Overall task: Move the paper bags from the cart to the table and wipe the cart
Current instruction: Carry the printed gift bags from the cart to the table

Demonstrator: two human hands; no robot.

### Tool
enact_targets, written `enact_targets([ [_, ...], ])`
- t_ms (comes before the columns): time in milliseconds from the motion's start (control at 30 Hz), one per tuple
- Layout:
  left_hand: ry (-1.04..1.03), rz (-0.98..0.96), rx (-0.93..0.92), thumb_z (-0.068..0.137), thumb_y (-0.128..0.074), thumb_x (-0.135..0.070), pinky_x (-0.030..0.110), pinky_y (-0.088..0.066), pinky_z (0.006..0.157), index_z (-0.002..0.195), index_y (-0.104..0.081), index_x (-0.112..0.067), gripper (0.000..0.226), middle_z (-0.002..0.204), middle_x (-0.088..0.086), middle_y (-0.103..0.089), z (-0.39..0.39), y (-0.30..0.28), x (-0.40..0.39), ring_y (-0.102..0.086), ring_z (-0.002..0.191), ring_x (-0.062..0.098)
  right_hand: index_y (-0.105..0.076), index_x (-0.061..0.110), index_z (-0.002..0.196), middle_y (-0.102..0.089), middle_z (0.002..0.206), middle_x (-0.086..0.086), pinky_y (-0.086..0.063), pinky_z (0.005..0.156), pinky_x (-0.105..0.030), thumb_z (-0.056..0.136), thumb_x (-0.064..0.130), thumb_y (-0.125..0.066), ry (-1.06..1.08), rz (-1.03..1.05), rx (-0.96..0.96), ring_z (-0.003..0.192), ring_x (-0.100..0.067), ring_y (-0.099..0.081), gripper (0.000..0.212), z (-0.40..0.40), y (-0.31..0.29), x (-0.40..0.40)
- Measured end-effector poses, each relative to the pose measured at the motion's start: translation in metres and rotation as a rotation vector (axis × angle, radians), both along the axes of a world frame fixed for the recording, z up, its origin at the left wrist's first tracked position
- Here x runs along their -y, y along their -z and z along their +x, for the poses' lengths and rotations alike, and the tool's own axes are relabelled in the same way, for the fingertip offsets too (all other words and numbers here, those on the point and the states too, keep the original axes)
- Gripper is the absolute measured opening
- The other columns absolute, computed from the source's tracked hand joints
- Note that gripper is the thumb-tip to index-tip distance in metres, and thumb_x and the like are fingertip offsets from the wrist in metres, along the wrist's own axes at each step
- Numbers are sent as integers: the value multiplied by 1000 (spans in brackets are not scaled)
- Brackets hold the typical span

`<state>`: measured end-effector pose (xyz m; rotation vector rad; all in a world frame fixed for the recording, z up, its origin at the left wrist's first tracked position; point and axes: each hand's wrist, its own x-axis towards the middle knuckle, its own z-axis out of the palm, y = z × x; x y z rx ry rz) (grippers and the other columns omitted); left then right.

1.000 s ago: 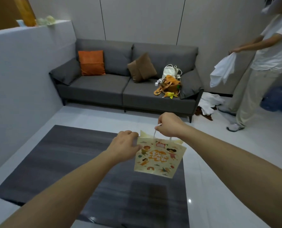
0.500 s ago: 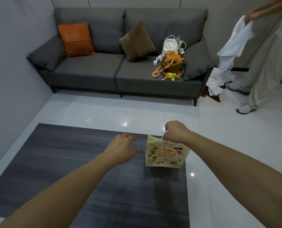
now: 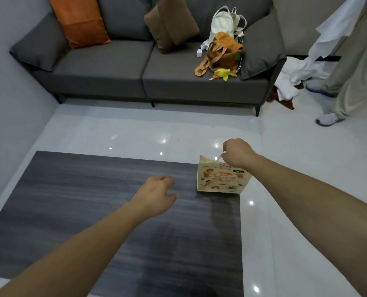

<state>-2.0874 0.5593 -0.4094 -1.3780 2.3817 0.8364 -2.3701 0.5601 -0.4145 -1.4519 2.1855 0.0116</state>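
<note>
With the printed paper bag upright at the dark worktop's far right corner, the right hand pinching its white handle should release only once it stands steady, while the left hand's grip hangs loose, grasping nothing.

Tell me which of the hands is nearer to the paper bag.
Right. The right hand grips the paper bag by its handle at the top; the left hand hovers over the table, off to the bag's left, not touching it.

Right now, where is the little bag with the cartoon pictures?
In the head view the paper bag stands upright at the far right corner of the dark table, its handle held by the right hand.
</note>
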Motion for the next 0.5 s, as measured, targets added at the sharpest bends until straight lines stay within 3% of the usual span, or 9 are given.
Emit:
enact_targets([
  [167, 8, 21, 56, 100, -55, -44, 36, -35, 114, 149, -45, -19, 56, 153, 6, -43, 0, 10, -8, -37, 141, 25, -66, 8, 103, -65, 103, -10, -55, 75, -37, 95, 21, -52, -17, -54, 30, 95, -28, -61, 20, 11, 13, -4],
  [367, -30, 16, 67, 100, -55, -45, 37, -34, 116, 149, -46, -18, 57, 154, 6, -42, 19, -7, -27, -35, 143, 25, -48, 18, 145, -36, 152, -11, -36, 106, -38, 95, 21, -54, -190, -139, -21, 136, -31, -33, 50, 60, 0, -17],
  [500, -117, -47, 61, 100, -55, -44, 34, -32, 116, 149, -45, -19, 56, 155, 5, -41, 56, -35, -45, -34, 144, 23, -46, 24, 148, -38, 151, -9, -37, 106, -38, 94, 18, -55, -319, -144, 62, 136, -30, -32, 55, 118, -19, -24],
])
